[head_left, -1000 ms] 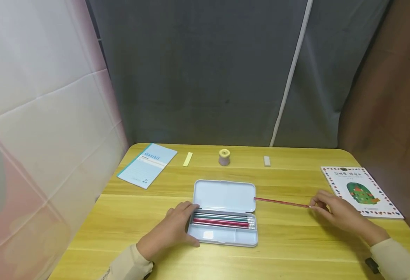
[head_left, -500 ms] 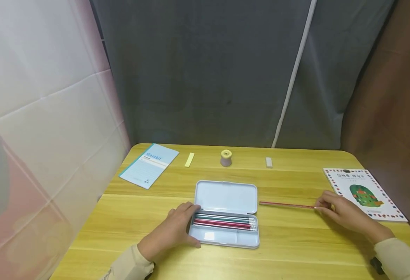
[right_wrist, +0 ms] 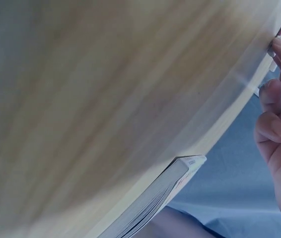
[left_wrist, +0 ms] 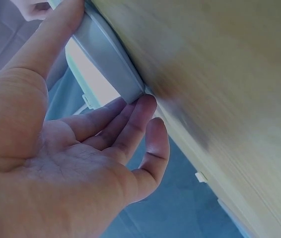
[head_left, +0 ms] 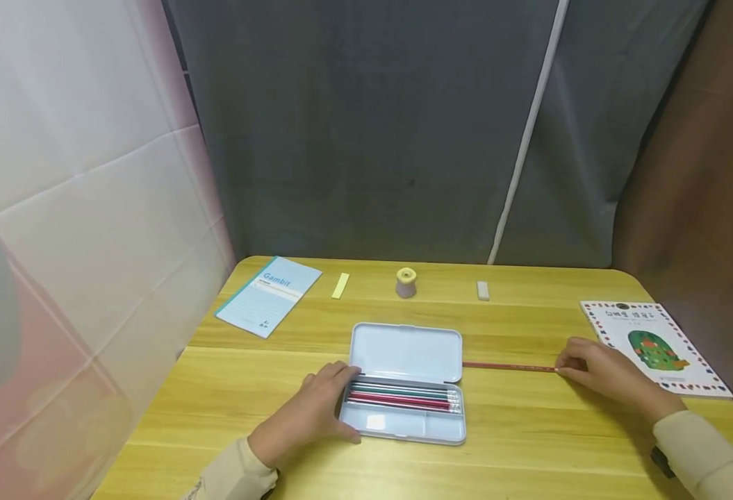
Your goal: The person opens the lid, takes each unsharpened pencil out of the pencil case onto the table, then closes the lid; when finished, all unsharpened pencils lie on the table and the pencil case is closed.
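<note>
A white metal pencil case (head_left: 391, 425) lies open on the wooden table, its lid (head_left: 406, 353) folded back. Several pencils (head_left: 397, 399), green and red, lie side by side in its long compartment. My left hand (head_left: 310, 410) holds the case's left end, thumb at the near corner and fingers at the hinge side; the left wrist view shows the fingertips against the case's edge (left_wrist: 113, 59). To the right, my right hand (head_left: 604, 371) pinches a red pencil (head_left: 510, 367) by its end between thumb and index finger. The pencil's far end meets the lid's right edge.
Along the back stand a blue notebook (head_left: 269, 295), a yellow strip (head_left: 340, 285), a yellow-topped spool-shaped object (head_left: 406, 283) and a whitish eraser-like block (head_left: 483, 290). A picture book (head_left: 654, 347) lies at the right, just beyond my right hand. Curtains enclose the table.
My right hand first draws the red pencil slightly away from the lid, then brings it back left, its far end reaching the lid's edge. My left hand stays on the case.
</note>
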The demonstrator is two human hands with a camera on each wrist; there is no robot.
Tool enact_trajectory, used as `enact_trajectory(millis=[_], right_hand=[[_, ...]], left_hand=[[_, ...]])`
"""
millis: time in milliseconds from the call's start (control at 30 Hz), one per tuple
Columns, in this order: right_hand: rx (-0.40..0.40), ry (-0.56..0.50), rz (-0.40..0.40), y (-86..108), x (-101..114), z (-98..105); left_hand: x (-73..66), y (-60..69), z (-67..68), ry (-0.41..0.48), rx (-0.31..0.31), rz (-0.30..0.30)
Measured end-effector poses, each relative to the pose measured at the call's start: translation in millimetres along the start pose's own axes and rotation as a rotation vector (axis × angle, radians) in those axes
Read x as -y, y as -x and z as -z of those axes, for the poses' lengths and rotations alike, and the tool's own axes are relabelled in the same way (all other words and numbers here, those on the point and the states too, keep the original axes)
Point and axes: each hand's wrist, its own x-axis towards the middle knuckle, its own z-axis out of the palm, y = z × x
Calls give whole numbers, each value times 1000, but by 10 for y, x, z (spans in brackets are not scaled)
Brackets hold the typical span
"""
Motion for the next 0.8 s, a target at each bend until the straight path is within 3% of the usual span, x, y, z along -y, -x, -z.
enact_trajectory(millis=[200, 400, 600, 700, 800], right_hand=[[-14, 12, -27, 18, 10, 36], [-164, -6, 29, 9, 152, 38], [-260, -140, 112, -196, 754, -30], [-248, -231, 152, -300, 1078, -97], [-176, -307, 151, -374, 1340, -166]], left_hand=[[11, 0, -18, 0, -13, -8], [11, 2, -27, 5, -1, 1], [3, 0, -18, 7, 0, 4], [1, -3, -15, 1, -8, -3], [-2, -5, -15, -4, -14, -10]])
